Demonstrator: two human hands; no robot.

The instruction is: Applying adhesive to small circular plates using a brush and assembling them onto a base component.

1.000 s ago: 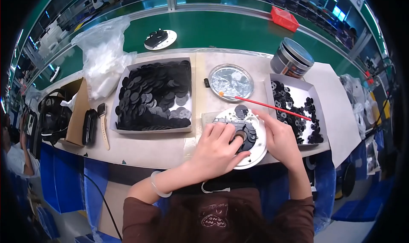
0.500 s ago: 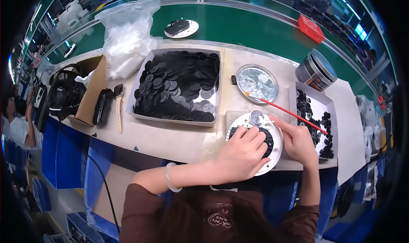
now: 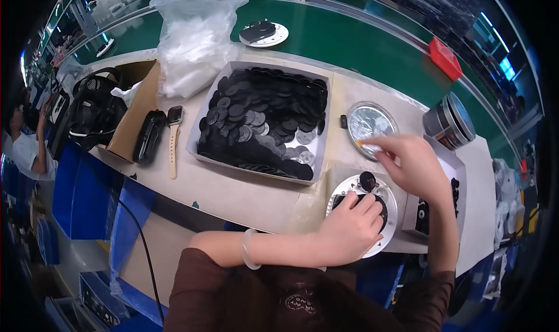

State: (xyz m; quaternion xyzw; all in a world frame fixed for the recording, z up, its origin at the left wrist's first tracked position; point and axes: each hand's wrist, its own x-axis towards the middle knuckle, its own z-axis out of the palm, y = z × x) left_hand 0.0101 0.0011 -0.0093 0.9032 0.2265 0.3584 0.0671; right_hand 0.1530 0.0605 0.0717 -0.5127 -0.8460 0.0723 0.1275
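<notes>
1. While the person's forearms come in from the lower edge, the left hand (image 3: 349, 230) rests on a round white fixture (image 3: 364, 212) near the front of the tabletop (image 3: 233, 186), its grip curled together over a black part at the fixture's centre.
2. Just beyond, the right hand (image 3: 416, 166) hangs above the fixture's far edge, its grip pinched together on a thin stick with an orange tip (image 3: 364, 142).
3. That tip touches a shallow round metal dish (image 3: 370, 122).
4. Left of the dish sits a grey tray of black discs (image 3: 262, 119).
5. Further left lie a wristwatch (image 3: 173, 137) and a black case (image 3: 148, 135).
6. Behind stands a clear plastic bag (image 3: 195, 35), with a green conveyor belt (image 3: 349, 41) farthest off.
</notes>
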